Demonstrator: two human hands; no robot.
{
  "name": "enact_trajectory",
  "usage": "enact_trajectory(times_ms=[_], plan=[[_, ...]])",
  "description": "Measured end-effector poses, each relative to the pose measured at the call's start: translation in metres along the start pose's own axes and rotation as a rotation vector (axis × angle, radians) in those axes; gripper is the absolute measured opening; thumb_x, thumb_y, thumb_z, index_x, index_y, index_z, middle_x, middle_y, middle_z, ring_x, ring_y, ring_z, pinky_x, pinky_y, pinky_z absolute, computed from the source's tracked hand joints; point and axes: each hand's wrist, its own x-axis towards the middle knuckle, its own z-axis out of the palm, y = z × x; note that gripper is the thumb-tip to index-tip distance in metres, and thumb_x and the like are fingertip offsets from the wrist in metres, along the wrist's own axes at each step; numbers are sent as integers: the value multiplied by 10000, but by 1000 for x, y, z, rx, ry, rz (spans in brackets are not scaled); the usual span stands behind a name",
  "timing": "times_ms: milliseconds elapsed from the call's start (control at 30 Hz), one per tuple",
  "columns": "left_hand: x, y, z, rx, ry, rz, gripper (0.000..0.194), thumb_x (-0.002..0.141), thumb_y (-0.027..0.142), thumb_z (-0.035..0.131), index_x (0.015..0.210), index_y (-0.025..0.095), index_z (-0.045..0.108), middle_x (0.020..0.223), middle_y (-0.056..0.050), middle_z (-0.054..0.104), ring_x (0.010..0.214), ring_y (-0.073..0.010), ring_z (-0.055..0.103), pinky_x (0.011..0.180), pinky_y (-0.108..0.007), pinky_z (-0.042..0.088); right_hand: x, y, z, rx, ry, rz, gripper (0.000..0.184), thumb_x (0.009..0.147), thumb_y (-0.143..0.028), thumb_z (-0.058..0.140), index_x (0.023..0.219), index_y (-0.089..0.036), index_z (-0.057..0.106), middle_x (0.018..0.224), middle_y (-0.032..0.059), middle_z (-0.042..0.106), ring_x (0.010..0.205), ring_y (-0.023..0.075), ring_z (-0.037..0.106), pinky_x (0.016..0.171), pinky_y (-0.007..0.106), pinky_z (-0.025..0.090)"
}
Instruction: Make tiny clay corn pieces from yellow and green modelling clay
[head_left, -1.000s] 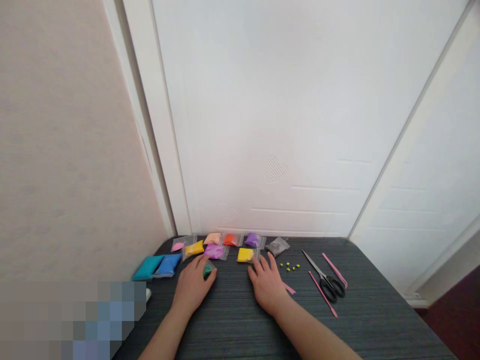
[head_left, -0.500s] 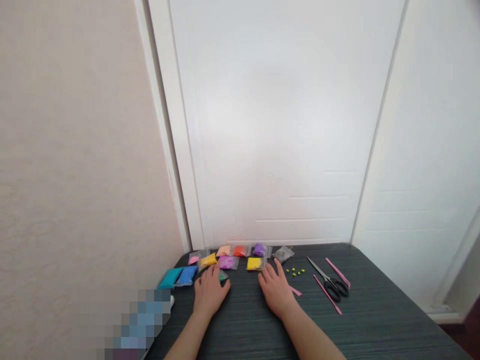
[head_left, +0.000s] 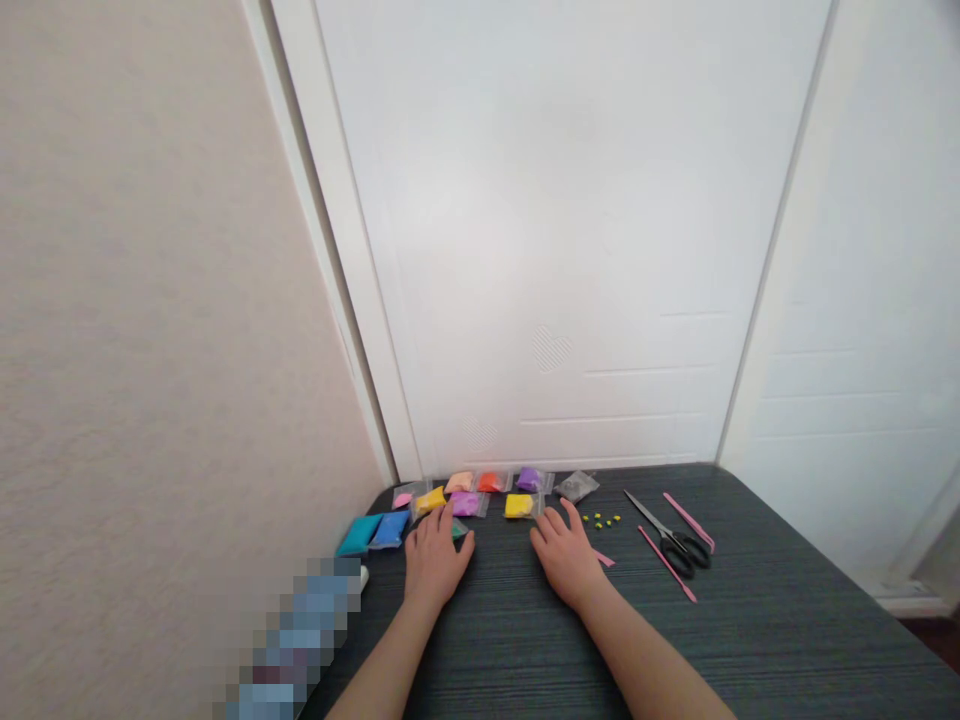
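Packets (head_left: 518, 506) lie near both hands (head_left: 436, 562): green left, yellow right.

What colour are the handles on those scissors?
The scissor handles are black; they show best in the head view.

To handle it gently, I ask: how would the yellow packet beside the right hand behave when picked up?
The yellow packet would probably flex: its clear plastic end looks thin. It seems unlikely to roll, as it lies flat. Being smaller than the right hand, it may be light.
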Motion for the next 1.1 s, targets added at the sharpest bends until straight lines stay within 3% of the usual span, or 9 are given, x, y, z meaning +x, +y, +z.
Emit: enact_trajectory(times_ms=[200,400,733,1100], plan=[[2,0,2,-2,-65,-39,547,756,302,412,1277,157,326,1184,-125,475,1077,-267,421,896,-407,285,0,2,1,14,18,-6,143,800,-158,465,882,-183,579,1009,76,591,1062,212,444,1010,493,150],[5,-4,7,-11,-72,-65,500,761,242,387,1232,77,347,1086,-158,501,982,-260,479,825,-373,361,-1,4,-4,33,29,3,141,810,-162,456,881,-188,576,997,70,590,1064,210,434,1010,491,148],[1,4,-1,-36,80,135,529,753,173,426,1261,87,304,1197,-168,439,1107,-275,404,939,-418,296,-6,8,-10,110,31,51,157,833,-168,420,867,-185,572,1012,66,575,1053,200,420,1013,485,122],[0,8,4,25,110,124,558,746,178,436,1277,68,307,1203,-168,456,1108,-271,402,949,-418,242,-11,11,-10,241,60,99,179,807,-161,451,945,-209,554,1013,50,578,1052,203,416,1002,483,127]])
